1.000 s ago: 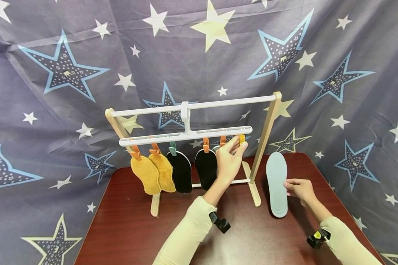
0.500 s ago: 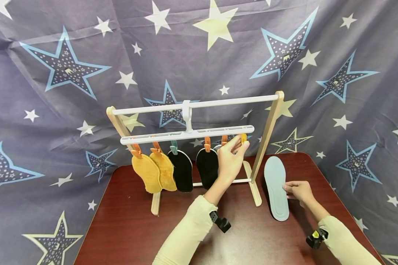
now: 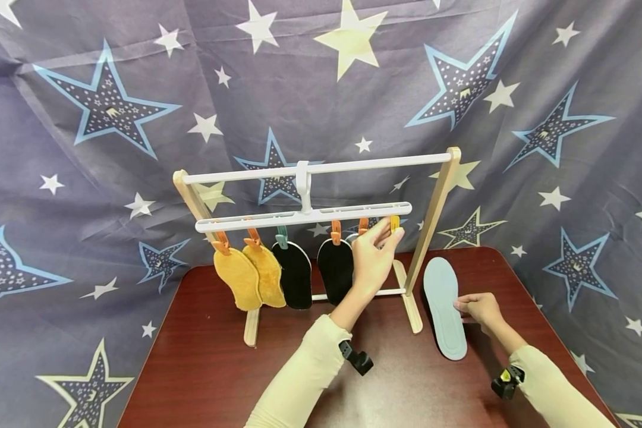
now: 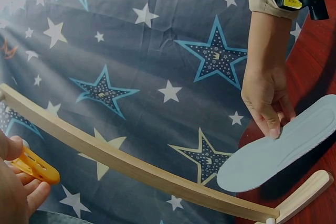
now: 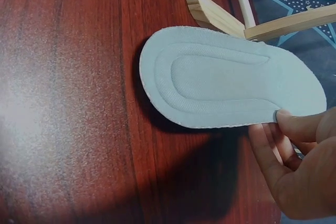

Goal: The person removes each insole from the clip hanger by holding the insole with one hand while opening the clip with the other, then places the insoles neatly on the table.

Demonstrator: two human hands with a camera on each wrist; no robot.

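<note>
My left hand (image 3: 371, 260) pinches a yellow clothespin (image 3: 395, 223) at the right end of the white hanger bar (image 3: 305, 218). The same clothespin (image 4: 38, 166) shows plainly between thumb and fingers in the left wrist view. To the right of the rack, my right hand (image 3: 480, 309) grips a pale blue insole (image 3: 445, 309) by its side edge. Thumb on top and fingers below hold that insole (image 5: 220, 77) in the right wrist view. From the bar hang two yellow insoles (image 3: 238, 279) and two black insoles (image 3: 293, 276). Something pale hangs from an orange clip, mostly hidden behind my left hand.
A wooden rack (image 3: 433, 220) carries the hanger on its white top rod (image 3: 374, 163). Orange clips (image 3: 336, 233) and a green clip (image 3: 282, 238) grip the hanging insoles. Everything stands on a reddish-brown table (image 3: 203, 368) before a star-patterned cloth (image 3: 75, 196).
The pale blue insole has tilted, its top shifting left and down, with my right hand moving slightly left. My left hand stays on the yellow clothespin. The head view has shifted a little.
</note>
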